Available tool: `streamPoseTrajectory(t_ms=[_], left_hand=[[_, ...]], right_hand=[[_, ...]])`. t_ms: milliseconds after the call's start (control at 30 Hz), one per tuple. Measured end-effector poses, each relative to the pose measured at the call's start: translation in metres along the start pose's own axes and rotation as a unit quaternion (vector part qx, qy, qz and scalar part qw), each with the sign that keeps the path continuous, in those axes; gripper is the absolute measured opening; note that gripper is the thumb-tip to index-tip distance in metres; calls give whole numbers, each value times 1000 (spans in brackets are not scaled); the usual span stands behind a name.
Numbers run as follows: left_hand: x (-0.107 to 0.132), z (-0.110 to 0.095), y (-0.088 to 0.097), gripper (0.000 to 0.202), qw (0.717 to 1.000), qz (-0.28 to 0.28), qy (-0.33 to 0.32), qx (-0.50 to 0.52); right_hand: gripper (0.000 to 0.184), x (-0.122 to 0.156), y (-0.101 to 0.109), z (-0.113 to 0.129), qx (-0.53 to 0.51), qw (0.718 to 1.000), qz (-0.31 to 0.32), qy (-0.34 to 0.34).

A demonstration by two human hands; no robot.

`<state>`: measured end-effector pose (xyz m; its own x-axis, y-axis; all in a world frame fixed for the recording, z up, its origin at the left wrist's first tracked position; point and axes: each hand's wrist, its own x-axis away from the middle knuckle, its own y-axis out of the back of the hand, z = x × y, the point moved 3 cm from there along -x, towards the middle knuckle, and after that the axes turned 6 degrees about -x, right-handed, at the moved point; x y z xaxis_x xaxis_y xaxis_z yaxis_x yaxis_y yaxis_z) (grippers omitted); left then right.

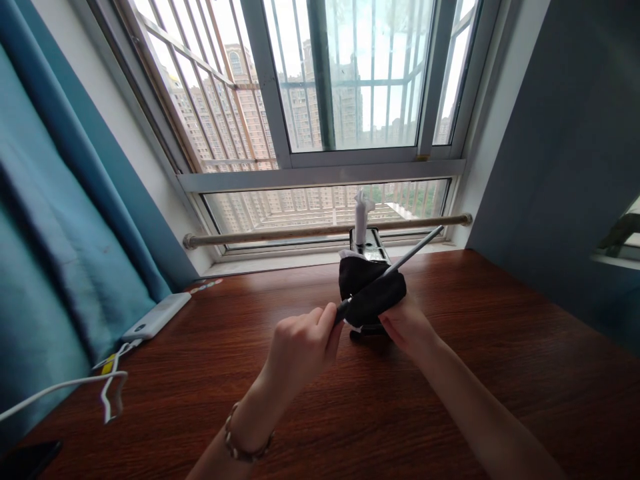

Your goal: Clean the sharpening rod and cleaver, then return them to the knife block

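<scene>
My left hand is closed around the dark handle end of a long thin metal rod, which slants up and to the right. My right hand is closed on a black cloth wrapped around the rod's lower part. Both hands hover over the wooden table, just in front of a small black device. A white twisted piece stands upright on that device.
A white power bank with a white cable lies at the table's left edge beside a blue curtain. A dark phone sits at the bottom left corner. A rail runs below the barred window.
</scene>
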<state>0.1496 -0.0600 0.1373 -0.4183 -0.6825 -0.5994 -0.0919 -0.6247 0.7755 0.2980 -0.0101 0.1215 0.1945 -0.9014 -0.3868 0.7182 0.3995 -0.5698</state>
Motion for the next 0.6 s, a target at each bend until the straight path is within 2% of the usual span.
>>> streamPoseTrajectory(t_ms=[133,200,233,267,300,333,400,467,500,533,567,600], left_hand=[[0,-4,2,23,991,48,55,116],[0,-6,3,23,967,79,103,221],[0,-7,3,23,944,98,128,288],[1,-8,3,25,911,123,154,363],[1,-9,2,27,863,155,182,444],[2,-11,0,29,803,190,208,525],[5,-14,-3,34,656,260,248,664],[6,-18,-5,34,513,308,253,760],[6,-19,-5,34,462,321,245,790],[6,-21,-6,34,431,327,236,808],[5,-22,-7,35,423,327,229,814],[4,-22,-8,36,439,319,227,809]], right_hand=[[35,2,4,5,48,999,-8,-13],[39,2,4,9,66,998,-4,-24],[38,2,4,11,68,997,0,-27],[37,1,3,14,66,997,6,-26],[35,1,2,16,63,998,11,-25],[32,0,2,18,58,998,14,-23],[27,-1,2,20,47,999,15,-19],[25,-2,3,21,43,999,11,-14],[25,-2,4,21,44,999,10,-12],[26,-3,6,21,47,999,12,-13],[27,-3,7,21,52,998,15,-19],[28,-4,9,21,57,998,20,-25]])
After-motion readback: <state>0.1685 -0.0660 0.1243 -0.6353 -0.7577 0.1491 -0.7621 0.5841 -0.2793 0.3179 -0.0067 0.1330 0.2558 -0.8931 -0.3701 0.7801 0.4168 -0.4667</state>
